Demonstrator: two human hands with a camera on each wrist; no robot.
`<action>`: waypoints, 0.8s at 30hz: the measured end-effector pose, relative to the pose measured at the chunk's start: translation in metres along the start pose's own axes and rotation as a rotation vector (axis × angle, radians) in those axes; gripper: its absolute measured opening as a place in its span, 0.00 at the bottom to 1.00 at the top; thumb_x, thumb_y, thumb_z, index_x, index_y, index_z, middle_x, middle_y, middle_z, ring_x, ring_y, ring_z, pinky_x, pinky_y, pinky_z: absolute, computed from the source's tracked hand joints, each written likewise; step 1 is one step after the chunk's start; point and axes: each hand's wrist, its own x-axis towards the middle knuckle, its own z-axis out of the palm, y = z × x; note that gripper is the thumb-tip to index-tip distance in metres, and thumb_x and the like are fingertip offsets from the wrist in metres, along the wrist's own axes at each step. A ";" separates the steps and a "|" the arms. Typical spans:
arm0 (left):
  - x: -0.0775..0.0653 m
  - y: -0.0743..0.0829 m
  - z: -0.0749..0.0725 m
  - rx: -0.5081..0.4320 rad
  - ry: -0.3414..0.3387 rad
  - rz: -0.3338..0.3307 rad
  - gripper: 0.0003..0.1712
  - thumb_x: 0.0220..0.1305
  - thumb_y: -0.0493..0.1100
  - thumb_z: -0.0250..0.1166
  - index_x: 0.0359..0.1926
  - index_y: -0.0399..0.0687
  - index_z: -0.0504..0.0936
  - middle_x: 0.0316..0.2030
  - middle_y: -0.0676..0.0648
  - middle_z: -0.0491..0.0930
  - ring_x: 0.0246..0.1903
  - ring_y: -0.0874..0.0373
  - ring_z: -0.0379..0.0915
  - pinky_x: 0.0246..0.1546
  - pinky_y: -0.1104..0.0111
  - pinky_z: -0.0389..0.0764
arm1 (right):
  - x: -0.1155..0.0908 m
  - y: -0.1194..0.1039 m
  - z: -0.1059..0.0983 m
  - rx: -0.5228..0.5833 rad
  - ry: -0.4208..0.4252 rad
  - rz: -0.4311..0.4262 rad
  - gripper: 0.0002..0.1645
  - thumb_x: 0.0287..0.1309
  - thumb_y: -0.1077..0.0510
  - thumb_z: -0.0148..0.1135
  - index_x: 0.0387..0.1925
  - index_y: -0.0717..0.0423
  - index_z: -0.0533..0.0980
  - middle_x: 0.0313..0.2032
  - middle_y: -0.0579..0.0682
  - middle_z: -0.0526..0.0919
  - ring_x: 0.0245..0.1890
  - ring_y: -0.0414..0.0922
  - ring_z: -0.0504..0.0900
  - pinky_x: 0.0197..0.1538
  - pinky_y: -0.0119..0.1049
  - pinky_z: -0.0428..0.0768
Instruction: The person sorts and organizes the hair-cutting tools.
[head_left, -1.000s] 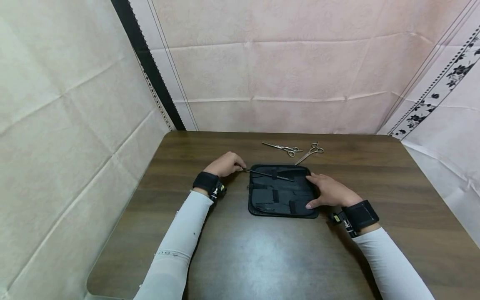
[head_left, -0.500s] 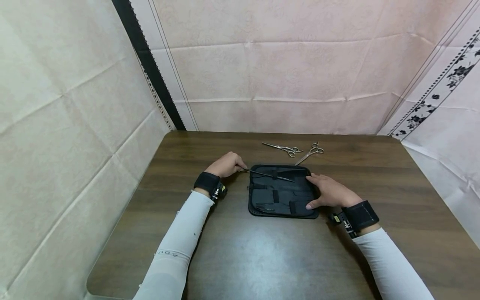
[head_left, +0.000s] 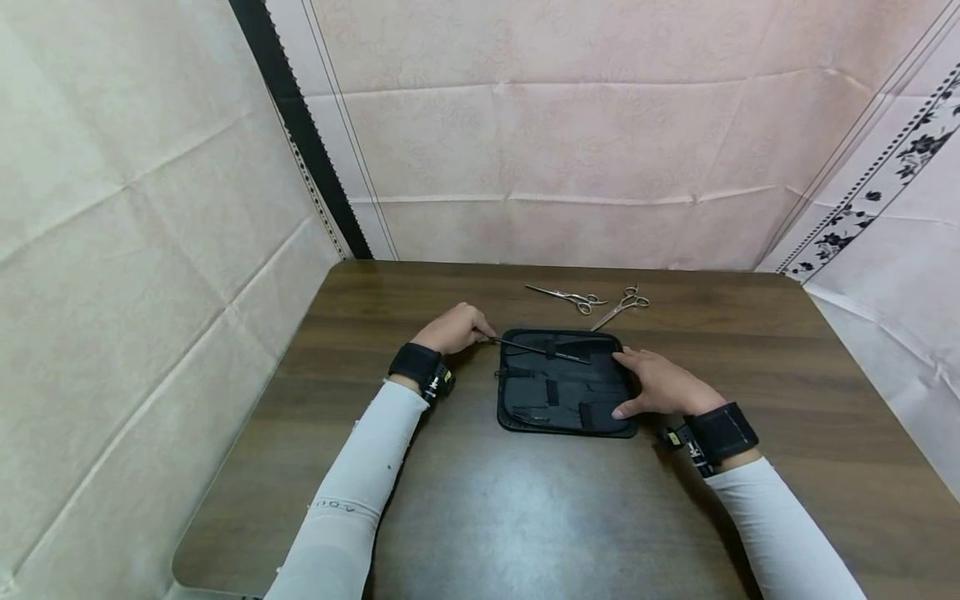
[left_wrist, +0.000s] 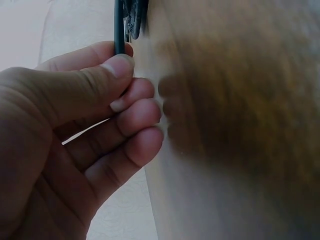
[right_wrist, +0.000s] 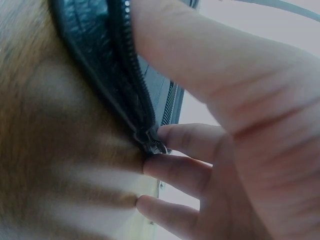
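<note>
A black zippered case (head_left: 534,400) lies opened flat on the table, its inside showing elastic loops and pockets. My left hand (head_left: 453,330), at the case's left, pinches the end of a thin dark rod-like tool (head_left: 540,349) between thumb and forefinger. The tool slants across the upper part of the case, over a loop. In the left wrist view, the pinched end (left_wrist: 119,30) points upward from my fingertips, other fingers loosely bent. My right hand (head_left: 663,383) holds the case's right edge, thumb near the front corner and fingers at the back corner, along the zipper (right_wrist: 135,65).
Behind the case lie two pairs of silver hair scissors: one (head_left: 566,296) points left, the other (head_left: 619,307) stands askew with its tips near the case's back edge. The wooden table (head_left: 480,517) ends at pale hanging cloth (head_left: 570,167) at the back and sides.
Hardly anything differs: both hands, the tool and the case stay in place, while the whole view shifts very slightly.
</note>
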 end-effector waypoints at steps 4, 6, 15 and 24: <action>0.000 0.000 0.001 0.004 0.001 -0.007 0.14 0.71 0.30 0.64 0.47 0.48 0.93 0.46 0.48 0.90 0.49 0.57 0.86 0.52 0.66 0.85 | 0.000 0.000 0.000 0.005 -0.003 0.000 0.65 0.46 0.36 0.82 0.75 0.68 0.63 0.76 0.74 0.58 0.76 0.73 0.57 0.73 0.70 0.60; 0.000 0.001 0.001 0.007 0.003 -0.012 0.14 0.71 0.30 0.65 0.47 0.48 0.93 0.46 0.48 0.90 0.49 0.57 0.86 0.51 0.66 0.85 | 0.000 0.000 0.000 0.007 -0.005 0.001 0.65 0.47 0.36 0.82 0.76 0.68 0.63 0.76 0.74 0.58 0.76 0.73 0.57 0.73 0.70 0.59; 0.004 0.008 0.003 -0.003 0.003 0.003 0.14 0.70 0.30 0.65 0.47 0.48 0.93 0.45 0.49 0.90 0.48 0.58 0.86 0.50 0.67 0.85 | -0.001 -0.001 -0.001 0.018 0.002 0.000 0.65 0.47 0.38 0.82 0.76 0.68 0.62 0.76 0.74 0.58 0.76 0.73 0.56 0.73 0.70 0.59; 0.004 0.010 0.006 0.012 0.003 -0.001 0.15 0.71 0.29 0.63 0.48 0.48 0.92 0.46 0.49 0.90 0.50 0.57 0.85 0.51 0.67 0.85 | -0.002 -0.002 -0.002 0.018 0.002 -0.008 0.65 0.47 0.39 0.82 0.75 0.69 0.62 0.76 0.75 0.58 0.76 0.74 0.56 0.73 0.70 0.59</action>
